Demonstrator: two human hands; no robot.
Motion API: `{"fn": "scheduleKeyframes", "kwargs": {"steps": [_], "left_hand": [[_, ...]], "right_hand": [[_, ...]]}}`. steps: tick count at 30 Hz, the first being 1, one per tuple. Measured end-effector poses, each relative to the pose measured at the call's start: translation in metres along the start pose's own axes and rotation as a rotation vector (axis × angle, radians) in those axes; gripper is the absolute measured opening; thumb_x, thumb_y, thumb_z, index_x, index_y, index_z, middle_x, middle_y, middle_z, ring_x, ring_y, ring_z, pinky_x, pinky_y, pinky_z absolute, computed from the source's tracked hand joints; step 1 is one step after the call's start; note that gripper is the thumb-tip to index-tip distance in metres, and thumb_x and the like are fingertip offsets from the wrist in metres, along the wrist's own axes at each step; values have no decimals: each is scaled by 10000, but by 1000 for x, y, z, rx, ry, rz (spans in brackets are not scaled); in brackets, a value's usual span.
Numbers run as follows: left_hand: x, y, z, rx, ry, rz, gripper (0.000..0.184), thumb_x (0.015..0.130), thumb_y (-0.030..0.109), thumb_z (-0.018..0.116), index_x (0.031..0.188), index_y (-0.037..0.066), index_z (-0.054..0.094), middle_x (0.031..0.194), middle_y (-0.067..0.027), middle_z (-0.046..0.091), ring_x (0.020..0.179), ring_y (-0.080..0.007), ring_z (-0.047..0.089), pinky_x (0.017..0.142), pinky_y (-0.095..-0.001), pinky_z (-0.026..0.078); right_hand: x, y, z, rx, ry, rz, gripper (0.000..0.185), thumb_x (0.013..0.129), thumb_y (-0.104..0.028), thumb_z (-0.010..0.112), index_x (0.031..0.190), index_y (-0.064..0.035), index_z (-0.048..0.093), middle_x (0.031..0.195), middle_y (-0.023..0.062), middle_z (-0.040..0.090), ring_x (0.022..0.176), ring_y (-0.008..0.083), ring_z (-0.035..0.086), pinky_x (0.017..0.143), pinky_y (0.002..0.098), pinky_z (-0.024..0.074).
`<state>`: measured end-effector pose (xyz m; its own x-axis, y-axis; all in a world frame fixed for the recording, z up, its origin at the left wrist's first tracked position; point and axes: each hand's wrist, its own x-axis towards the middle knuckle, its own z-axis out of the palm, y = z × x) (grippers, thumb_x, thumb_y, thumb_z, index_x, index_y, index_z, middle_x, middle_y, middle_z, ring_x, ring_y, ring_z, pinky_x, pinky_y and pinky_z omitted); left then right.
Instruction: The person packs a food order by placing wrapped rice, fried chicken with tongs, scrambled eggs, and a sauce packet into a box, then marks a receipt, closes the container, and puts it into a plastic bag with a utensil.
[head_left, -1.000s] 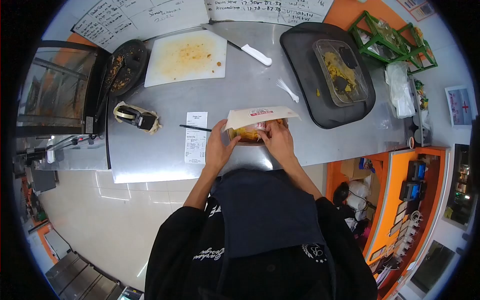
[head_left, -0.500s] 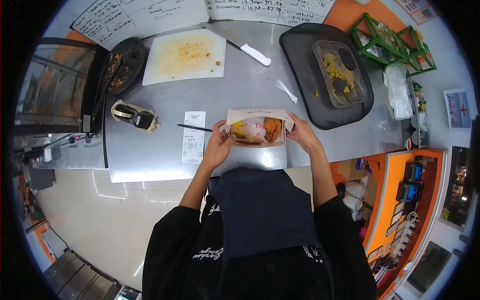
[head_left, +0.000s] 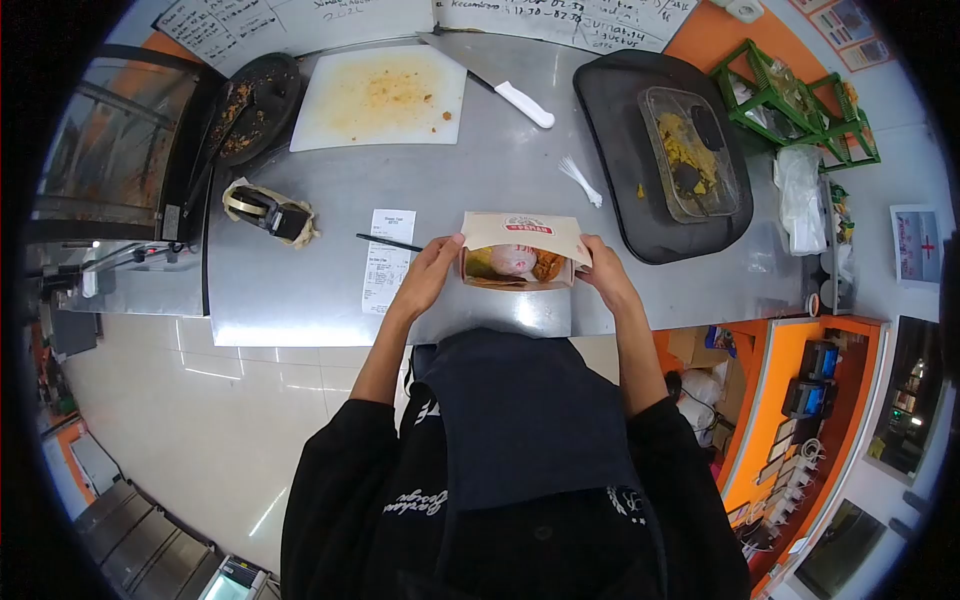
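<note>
Left hand (head_left: 428, 274) and right hand (head_left: 610, 276), fingers curled in, grip the box (head_left: 481, 228) (red label (head_left: 528, 227) unreadable) — metal table (head_left: 500, 180), handwritten whiteboard (head_left: 300, 28) far left.

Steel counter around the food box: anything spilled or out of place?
A small yellow scrap lies on the black tray, outside the clear plastic container of similar yellow food, so it looks spilled. Brown crumbs litter the white cutting board. The food box shows no evident damage.
</note>
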<state>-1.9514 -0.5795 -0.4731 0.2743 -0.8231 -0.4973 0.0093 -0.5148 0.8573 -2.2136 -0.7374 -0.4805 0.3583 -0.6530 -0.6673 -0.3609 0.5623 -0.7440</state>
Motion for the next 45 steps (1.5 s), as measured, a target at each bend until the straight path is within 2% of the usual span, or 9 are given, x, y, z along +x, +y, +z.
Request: {"fn": "scheduleKeyframes", "kwargs": {"steps": [15, 18, 24, 27, 33, 36, 39, 42, 45], "left_hand": [[22, 1, 3, 68, 26, -85, 774, 904, 580, 452, 1196, -126, 577, 1155, -271, 625, 1118, -325, 583, 980, -351, 402], [19, 14, 6, 33, 30, -126, 726, 903, 560, 504, 1157, -112, 611, 1071, -188, 649, 996, -219, 574, 868, -327, 447], [28, 3, 5, 134, 25, -96, 653, 924, 500, 510, 1063, -123, 649, 994, -171, 673, 934, -215, 596, 876, -322, 444], [28, 5, 3, 168, -25, -114, 698, 898, 503, 500, 1123, -148, 611, 1071, -288, 651, 1059, -330, 622, 940, -350, 442], [25, 7, 10, 44, -11, -134, 655, 937, 434, 456, 1110, -183, 591, 1023, -268, 666, 1001, -312, 624, 942, -350, 420], [12, 39, 6, 129, -141, -216, 621, 967, 406, 410, 1180, -156, 564, 1140, -284, 615, 1125, -320, 561, 992, -353, 388], [56, -58, 13, 221, -83, 22, 585, 989, 387, 371, 1228, -114, 555, 1295, -297, 510, 1256, -322, 450, 1051, -362, 341], [29, -28, 14, 199, -46, 54, 576, 1000, 380, 372, 1337, -77, 465, 1423, -287, 384, 1345, -328, 343, 1102, -376, 287], [11, -24, 27, -167, -47, 314, 623, 992, 325, 454, 1445, -65, 278, 1489, -274, 288, 1397, -345, 272, 1138, -376, 233]], "right_hand": [[6, 14, -3, -88, 20, 21, 565, 927, -468, 441, 1246, -13, 540, 1174, 132, 574, 1095, 232, 535, 974, 432, 423], [1, 11, 1, -76, 22, 27, 565, 923, -476, 444, 1244, -21, 545, 1172, 124, 573, 1091, 223, 532, 967, 420, 424], [1, 13, 2, -36, 30, 3, 566, 923, -482, 449, 1240, -23, 545, 1175, 124, 568, 1090, 217, 529, 959, 415, 423], [-1, 11, 6, -19, 20, -1, 565, 924, -483, 449, 1236, -21, 546, 1176, 127, 565, 1086, 214, 529, 954, 411, 424], [1, 15, 6, -27, 37, -13, 551, 929, -470, 451, 1202, -4, 556, 1138, 123, 577, 1046, 203, 538, 939, 393, 432], [2, 15, 4, -76, 23, -28, 542, 936, -453, 458, 1194, 13, 560, 1118, 120, 588, 1000, 198, 560, 927, 364, 440], [0, 15, 0, -110, -28, -58, 548, 953, -429, 459, 1253, 24, 535, 1155, 131, 591, 1006, 198, 581, 925, 333, 443], [-5, 17, -1, -81, -49, -137, 545, 978, -380, 449, 1345, 22, 474, 1243, 155, 564, 1090, 212, 570, 964, 320, 426], [7, 30, -2, -180, -7, -327, 520, 995, -308, 423, 1403, 14, 411, 1374, 200, 468, 1256, 262, 465, 1050, 332, 355]]}}
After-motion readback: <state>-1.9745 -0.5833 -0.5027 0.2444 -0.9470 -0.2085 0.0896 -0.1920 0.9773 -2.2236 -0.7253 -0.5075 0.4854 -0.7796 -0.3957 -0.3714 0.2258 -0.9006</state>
